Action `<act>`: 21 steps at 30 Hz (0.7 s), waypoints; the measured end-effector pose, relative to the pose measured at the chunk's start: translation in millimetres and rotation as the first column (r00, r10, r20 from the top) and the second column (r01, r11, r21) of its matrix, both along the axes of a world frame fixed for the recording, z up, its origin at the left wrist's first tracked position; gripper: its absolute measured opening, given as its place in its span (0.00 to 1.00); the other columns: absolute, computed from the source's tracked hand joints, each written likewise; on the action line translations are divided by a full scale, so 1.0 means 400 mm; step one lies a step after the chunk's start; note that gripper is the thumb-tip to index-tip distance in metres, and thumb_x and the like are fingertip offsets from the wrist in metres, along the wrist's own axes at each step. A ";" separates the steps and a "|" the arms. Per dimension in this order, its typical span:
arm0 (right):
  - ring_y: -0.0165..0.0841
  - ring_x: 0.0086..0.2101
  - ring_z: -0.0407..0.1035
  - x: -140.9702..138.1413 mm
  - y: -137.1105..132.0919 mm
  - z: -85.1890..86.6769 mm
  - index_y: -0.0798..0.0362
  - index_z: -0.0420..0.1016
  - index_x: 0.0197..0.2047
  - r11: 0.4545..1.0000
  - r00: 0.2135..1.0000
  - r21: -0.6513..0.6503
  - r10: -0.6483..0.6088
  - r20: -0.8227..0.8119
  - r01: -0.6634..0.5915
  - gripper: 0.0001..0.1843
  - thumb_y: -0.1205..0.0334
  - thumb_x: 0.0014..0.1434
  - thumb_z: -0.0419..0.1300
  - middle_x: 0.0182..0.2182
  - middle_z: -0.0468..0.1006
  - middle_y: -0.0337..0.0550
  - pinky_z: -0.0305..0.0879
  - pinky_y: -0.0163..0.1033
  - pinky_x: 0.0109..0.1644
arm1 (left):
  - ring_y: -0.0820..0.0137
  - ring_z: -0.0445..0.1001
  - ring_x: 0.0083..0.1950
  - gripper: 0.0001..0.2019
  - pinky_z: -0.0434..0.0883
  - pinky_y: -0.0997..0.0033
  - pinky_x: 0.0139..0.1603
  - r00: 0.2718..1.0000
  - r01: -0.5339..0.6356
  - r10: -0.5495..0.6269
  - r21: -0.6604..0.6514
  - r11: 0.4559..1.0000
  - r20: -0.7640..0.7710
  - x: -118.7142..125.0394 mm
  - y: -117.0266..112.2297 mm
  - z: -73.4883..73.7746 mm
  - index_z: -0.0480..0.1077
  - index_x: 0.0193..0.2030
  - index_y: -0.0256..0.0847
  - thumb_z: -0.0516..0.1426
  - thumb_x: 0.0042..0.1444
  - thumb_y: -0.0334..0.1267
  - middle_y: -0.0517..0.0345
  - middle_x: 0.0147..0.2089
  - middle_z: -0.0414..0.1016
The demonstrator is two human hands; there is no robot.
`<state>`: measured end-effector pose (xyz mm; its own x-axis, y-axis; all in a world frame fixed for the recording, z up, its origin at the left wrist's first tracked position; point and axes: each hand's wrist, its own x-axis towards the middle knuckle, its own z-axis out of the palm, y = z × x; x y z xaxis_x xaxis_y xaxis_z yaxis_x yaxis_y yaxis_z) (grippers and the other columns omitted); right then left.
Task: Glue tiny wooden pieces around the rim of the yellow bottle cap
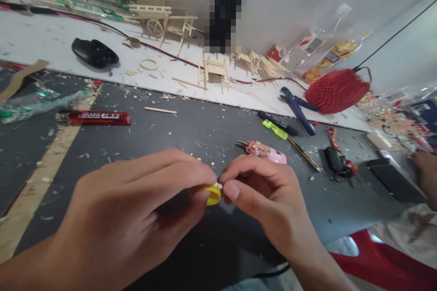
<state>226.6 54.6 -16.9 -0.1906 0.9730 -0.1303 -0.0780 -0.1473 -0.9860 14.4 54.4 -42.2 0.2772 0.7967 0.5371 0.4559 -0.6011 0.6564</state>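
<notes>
Above the dark tabletop, my left hand (136, 200) pinches a small yellow ring (214, 195), possibly a bottle cap, between thumb and fingers. Small pale wooden pieces (217, 185) sit at the ring's upper edge. My right hand (269, 195) meets them from the right, its thumb and forefinger closed at the pieces; what lies between those fingertips is mostly hidden. Just beyond my right hand is a pink glue gun (276, 156) with a metal tip, partly covered by the hand.
A red tube (99, 117) and a thin stick (160, 110) lie on the table (198, 129). Stick-built miniature furniture (215, 70) stands along the white ledge. Blue pliers (297, 111), a green marker (275, 130) and a black box (396, 181) lie rightward. Another person's hand (426, 168) shows far right.
</notes>
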 end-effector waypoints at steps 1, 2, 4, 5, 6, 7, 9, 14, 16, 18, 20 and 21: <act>0.22 0.29 0.77 -0.001 0.001 0.001 0.47 0.91 0.34 1.000 1.000 -0.013 0.001 -0.001 -0.001 0.11 0.73 0.53 0.81 0.28 0.87 0.32 0.73 0.19 0.35 | 0.81 0.81 0.33 0.10 0.73 0.78 0.38 1.000 -0.001 0.001 0.005 1.000 -0.008 0.000 -0.002 0.000 0.76 0.45 0.54 0.59 0.73 0.31 0.78 0.38 0.83; 0.22 0.29 0.77 -0.001 0.002 0.001 0.47 0.91 0.33 1.000 1.000 -0.024 0.003 0.000 -0.003 0.11 0.73 0.52 0.82 0.28 0.86 0.33 0.73 0.19 0.35 | 0.80 0.81 0.33 0.10 0.72 0.77 0.37 1.000 -0.001 0.001 0.010 1.000 -0.014 0.000 -0.004 0.000 0.76 0.45 0.55 0.58 0.72 0.31 0.78 0.38 0.83; 0.22 0.28 0.76 -0.003 0.002 0.002 0.48 0.91 0.32 0.999 1.000 -0.041 0.004 0.005 -0.004 0.11 0.73 0.52 0.82 0.27 0.86 0.33 0.72 0.19 0.34 | 0.79 0.81 0.32 0.11 0.72 0.76 0.36 1.000 -0.012 0.012 0.009 1.000 -0.028 -0.001 -0.007 0.002 0.75 0.44 0.55 0.57 0.73 0.30 0.78 0.37 0.84; 0.22 0.28 0.76 -0.003 0.001 0.003 0.49 0.90 0.32 0.999 1.000 -0.047 0.002 0.012 -0.002 0.10 0.72 0.52 0.83 0.27 0.86 0.33 0.71 0.19 0.33 | 0.79 0.81 0.32 0.11 0.72 0.75 0.36 0.999 -0.014 0.014 0.007 1.000 -0.034 -0.001 -0.007 0.003 0.75 0.44 0.55 0.57 0.73 0.31 0.78 0.37 0.83; 0.22 0.28 0.76 -0.004 0.000 0.005 0.49 0.90 0.31 0.999 1.000 -0.049 0.001 0.024 0.000 0.10 0.72 0.52 0.83 0.26 0.85 0.33 0.71 0.19 0.33 | 0.79 0.81 0.32 0.11 0.72 0.75 0.36 0.999 -0.015 0.015 0.010 1.000 -0.037 -0.001 -0.007 0.004 0.75 0.44 0.55 0.57 0.73 0.31 0.78 0.37 0.83; 0.22 0.28 0.75 -0.005 -0.001 0.006 0.49 0.90 0.31 0.999 0.999 -0.046 -0.002 0.039 0.004 0.10 0.72 0.52 0.83 0.26 0.85 0.33 0.70 0.19 0.33 | 0.79 0.81 0.31 0.10 0.71 0.75 0.35 0.999 -0.013 0.014 0.014 1.000 -0.040 -0.001 -0.006 0.004 0.74 0.44 0.55 0.57 0.74 0.32 0.78 0.36 0.83; 0.22 0.28 0.74 -0.007 -0.003 0.009 0.50 0.89 0.30 1.000 0.997 -0.024 -0.010 0.076 0.011 0.10 0.72 0.52 0.82 0.26 0.84 0.33 0.68 0.20 0.32 | 0.79 0.81 0.31 0.10 0.71 0.75 0.35 0.999 -0.008 0.009 0.024 1.000 -0.048 0.001 -0.004 0.003 0.74 0.45 0.55 0.57 0.75 0.33 0.78 0.37 0.84; 0.23 0.27 0.70 -0.008 -0.007 0.018 0.50 0.88 0.30 0.999 0.983 0.030 -0.028 0.180 0.022 0.08 0.72 0.55 0.78 0.25 0.83 0.33 0.64 0.22 0.28 | 0.78 0.82 0.32 0.09 0.72 0.75 0.35 0.999 -0.003 0.003 -0.001 1.000 -0.051 0.003 0.000 0.003 0.75 0.45 0.56 0.57 0.76 0.34 0.78 0.37 0.85; 0.23 0.26 0.71 -0.007 -0.009 0.019 0.50 0.88 0.30 0.999 0.981 0.027 -0.024 0.193 0.019 0.08 0.72 0.55 0.78 0.25 0.83 0.33 0.64 0.23 0.29 | 0.78 0.83 0.33 0.09 0.73 0.75 0.36 0.999 -0.014 0.013 -0.014 1.000 -0.053 0.001 0.001 0.006 0.75 0.46 0.57 0.58 0.75 0.35 0.79 0.38 0.85; 0.23 0.26 0.71 -0.006 -0.011 0.019 0.51 0.88 0.30 1.000 0.983 0.013 -0.023 0.181 0.021 0.09 0.72 0.55 0.79 0.25 0.83 0.33 0.64 0.23 0.29 | 0.78 0.83 0.33 0.09 0.72 0.74 0.35 0.998 -0.012 0.011 -0.018 1.000 -0.057 -0.003 0.001 0.009 0.75 0.46 0.57 0.58 0.76 0.35 0.79 0.38 0.86; 0.23 0.26 0.71 -0.007 -0.012 0.016 0.51 0.88 0.29 1.000 0.986 0.006 -0.029 0.165 0.029 0.09 0.71 0.54 0.80 0.24 0.83 0.34 0.64 0.23 0.28 | 0.78 0.84 0.32 0.09 0.72 0.74 0.34 0.998 0.001 -0.001 -0.014 1.000 -0.060 -0.007 -0.002 0.011 0.75 0.45 0.57 0.57 0.76 0.36 0.79 0.38 0.86; 0.23 0.25 0.71 -0.008 -0.012 0.015 0.51 0.88 0.29 0.999 0.987 0.005 -0.033 0.160 0.033 0.09 0.71 0.54 0.81 0.24 0.83 0.34 0.65 0.23 0.28 | 0.78 0.84 0.31 0.09 0.72 0.74 0.33 0.998 -0.002 0.002 -0.007 1.000 -0.056 -0.008 -0.005 0.011 0.76 0.45 0.57 0.57 0.75 0.35 0.79 0.37 0.86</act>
<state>223.6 49.6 -10.7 -0.1351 0.9787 -0.1545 0.0758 -0.1453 -0.9865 11.1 52.6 -38.0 0.3050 0.8011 0.5150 0.4933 -0.5954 0.6341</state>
